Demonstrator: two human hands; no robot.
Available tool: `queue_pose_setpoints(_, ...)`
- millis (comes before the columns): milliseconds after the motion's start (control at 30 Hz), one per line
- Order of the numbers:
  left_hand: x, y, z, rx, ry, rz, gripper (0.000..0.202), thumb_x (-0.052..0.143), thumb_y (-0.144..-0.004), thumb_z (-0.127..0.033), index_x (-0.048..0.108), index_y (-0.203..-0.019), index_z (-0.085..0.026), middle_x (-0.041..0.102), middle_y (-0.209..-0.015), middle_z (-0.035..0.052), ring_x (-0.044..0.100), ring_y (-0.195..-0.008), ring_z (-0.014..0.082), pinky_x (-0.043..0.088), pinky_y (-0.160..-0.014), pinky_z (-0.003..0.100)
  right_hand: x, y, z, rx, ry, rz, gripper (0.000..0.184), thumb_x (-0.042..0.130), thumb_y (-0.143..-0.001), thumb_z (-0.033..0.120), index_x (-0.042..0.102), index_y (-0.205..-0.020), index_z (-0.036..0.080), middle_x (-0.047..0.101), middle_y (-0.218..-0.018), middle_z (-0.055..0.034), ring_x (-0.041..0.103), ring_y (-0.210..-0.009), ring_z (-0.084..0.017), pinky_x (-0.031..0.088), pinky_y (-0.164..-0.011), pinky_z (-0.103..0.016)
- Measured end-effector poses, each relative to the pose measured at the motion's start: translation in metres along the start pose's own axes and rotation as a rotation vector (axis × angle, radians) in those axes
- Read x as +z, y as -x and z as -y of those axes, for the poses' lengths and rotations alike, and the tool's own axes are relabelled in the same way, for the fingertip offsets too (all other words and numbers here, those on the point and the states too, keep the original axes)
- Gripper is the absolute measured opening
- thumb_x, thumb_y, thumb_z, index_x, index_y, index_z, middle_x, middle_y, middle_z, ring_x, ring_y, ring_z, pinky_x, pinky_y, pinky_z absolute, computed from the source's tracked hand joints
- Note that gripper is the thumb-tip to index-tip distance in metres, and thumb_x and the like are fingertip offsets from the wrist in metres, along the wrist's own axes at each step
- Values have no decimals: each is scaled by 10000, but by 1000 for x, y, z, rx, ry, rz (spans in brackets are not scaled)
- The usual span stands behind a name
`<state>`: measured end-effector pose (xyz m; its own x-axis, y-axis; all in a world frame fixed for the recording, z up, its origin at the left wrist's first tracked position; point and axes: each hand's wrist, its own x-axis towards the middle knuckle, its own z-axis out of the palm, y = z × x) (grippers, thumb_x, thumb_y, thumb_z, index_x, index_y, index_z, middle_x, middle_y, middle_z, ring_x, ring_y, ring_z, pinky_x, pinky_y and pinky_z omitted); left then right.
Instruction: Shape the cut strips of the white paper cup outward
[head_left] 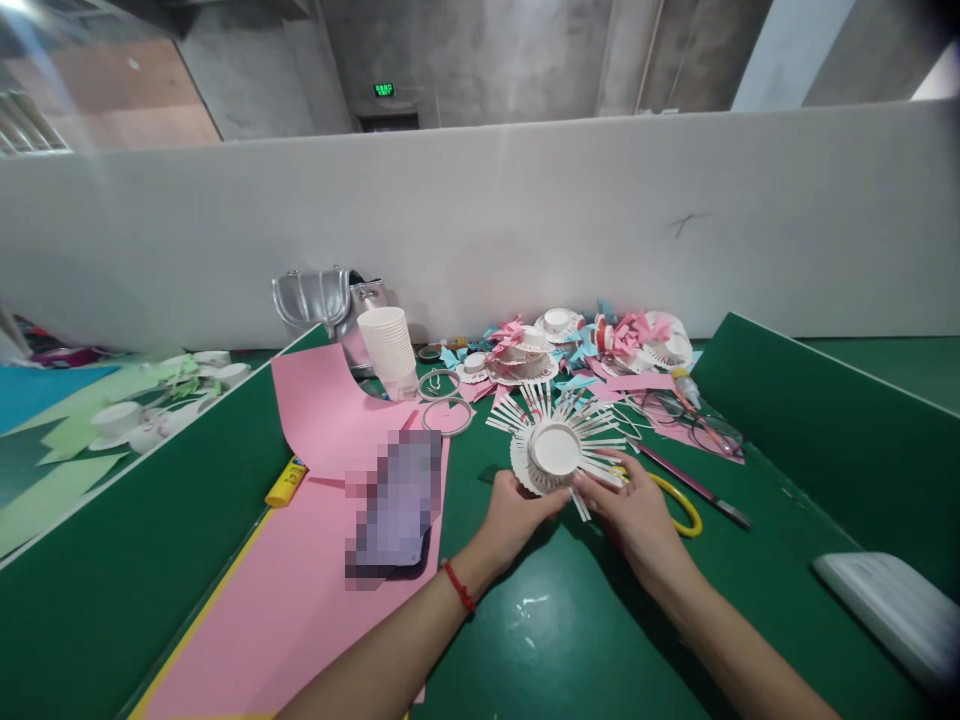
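Between my hands is a white paper cup (556, 449) with its side cut into strips that fan out like rays, bottom toward me. My left hand (517, 515) grips its lower left edge, thumb on the strips, with a red cord bracelet on the wrist. Fingers of my right hand (628, 500) pinch strips at the lower right. Just behind the right hand, partly hidden by it, lie yellow-handled scissors (686, 510). The cup is held above the green table (540, 640).
Pink paper sheets (247, 620) lie at left, bearing a phone (397, 510) and a yellow glue stick (286, 483). Stacked paper cups (388, 345), tape rings (447, 416) and several cut-cup flowers (525, 360) stand behind. A purple pen-like tool (694, 482) and glasses (716, 435) lie right. Green dividers (840, 430) flank the table.
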<state>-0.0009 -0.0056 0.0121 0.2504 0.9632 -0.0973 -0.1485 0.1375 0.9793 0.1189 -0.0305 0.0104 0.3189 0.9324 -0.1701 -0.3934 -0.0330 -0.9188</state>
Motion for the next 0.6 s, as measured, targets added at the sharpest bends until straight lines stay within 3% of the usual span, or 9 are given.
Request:
queue_pose_setpoints(200, 1, 1, -2, 15, 61, 19, 158, 697, -481, -194, 620, -566, -85, 554, -523, -6, 422, -477, 69, 322, -457, 187, 0, 0, -1, -69, 49, -33, 505, 767, -458, 232, 480, -871, 199, 669, -657, -1, 633, -634, -182, 505, -601, -290)
queue_pose_setpoints(367, 1, 0, -1, 8, 68, 5, 145, 693, -486, -195, 618, -549, -88, 537, -489, -16, 408, -456, 64, 308, -450, 187, 2, 0, -1, -156, 77, 7, 444, 759, -473, 240, 500, -831, 195, 669, -780, -20, 629, -737, -182, 497, -682, -296)
queue_pose_setpoints(600, -3, -5, 5, 45, 65, -32, 158, 682, -509, -224, 587, -515, -98, 526, -463, -17, 423, -441, 73, 315, -441, 195, 5, 0, -1, -31, 110, 95, 518, 784, -391, 263, 481, -806, 193, 641, -580, 27, 585, -466, -144, 494, -475, -272)
